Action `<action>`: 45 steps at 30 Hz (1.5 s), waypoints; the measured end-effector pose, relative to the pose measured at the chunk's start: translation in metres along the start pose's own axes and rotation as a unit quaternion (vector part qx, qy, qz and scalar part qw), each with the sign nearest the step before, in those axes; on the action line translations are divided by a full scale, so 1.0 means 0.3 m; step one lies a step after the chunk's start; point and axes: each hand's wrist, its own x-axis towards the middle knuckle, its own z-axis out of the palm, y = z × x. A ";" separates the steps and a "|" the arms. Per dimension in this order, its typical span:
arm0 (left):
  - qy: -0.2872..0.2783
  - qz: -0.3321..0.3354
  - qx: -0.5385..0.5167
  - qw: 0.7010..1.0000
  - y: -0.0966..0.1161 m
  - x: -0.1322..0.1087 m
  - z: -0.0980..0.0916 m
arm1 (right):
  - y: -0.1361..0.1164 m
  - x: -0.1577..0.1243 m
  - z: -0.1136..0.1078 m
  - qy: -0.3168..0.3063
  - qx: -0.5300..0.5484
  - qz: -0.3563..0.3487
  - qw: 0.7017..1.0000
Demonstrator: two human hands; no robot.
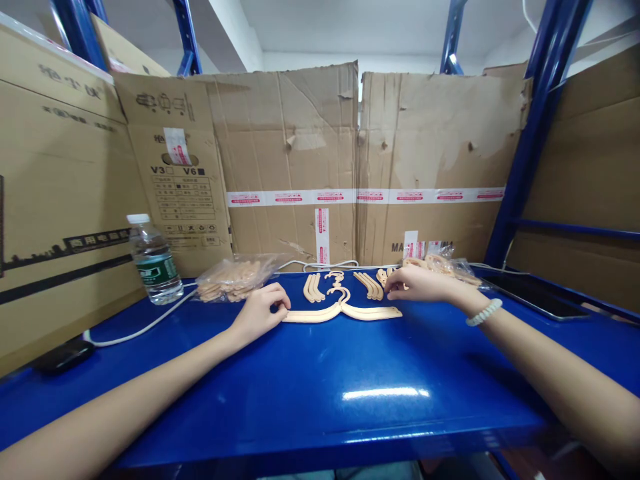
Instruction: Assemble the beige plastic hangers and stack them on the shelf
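A beige plastic hanger-shaped piece (345, 311) lies flat on the blue shelf surface (320, 380). My left hand (261, 312) has its fingers curled round the piece's left end. My right hand (423, 283), with a white bead bracelet at the wrist, pinches a small beige part beside a row of curved beige pieces (371, 285). More curved pieces (313, 287) and a hook-shaped part (336, 281) lie just behind the hanger piece.
A clear bag of beige parts (235, 277) and a water bottle (154, 259) stand at the left. A second bag (443, 265) sits behind my right hand. A black phone (63, 357) with a white cable lies at far left, a dark tablet (535, 293) at right. Cardboard boxes (293, 163) wall the back.
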 end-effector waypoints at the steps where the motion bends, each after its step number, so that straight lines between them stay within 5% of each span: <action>1: -0.001 0.000 0.002 1.000 -0.001 0.003 -0.003 | -0.002 0.001 0.000 0.008 -0.004 0.002 1.000; 10: -0.015 0.046 0.041 0.998 0.006 0.063 0.005 | -0.038 0.084 -0.025 0.113 -0.003 -0.010 0.994; 17: -0.020 0.063 0.047 0.997 -0.011 0.153 0.039 | -0.031 0.266 -0.017 0.065 -0.086 -0.005 0.994; 27: -0.097 0.082 0.048 0.991 -0.038 0.194 0.060 | -0.024 0.454 0.079 -0.009 -0.052 -0.027 0.998; 38: -0.094 0.039 0.073 0.992 -0.090 0.171 0.050 | -0.008 0.471 0.118 0.046 0.114 0.031 0.992; 45: -0.091 0.034 0.074 0.992 -0.080 0.144 0.062 | -0.042 0.346 0.074 0.122 0.295 0.062 0.946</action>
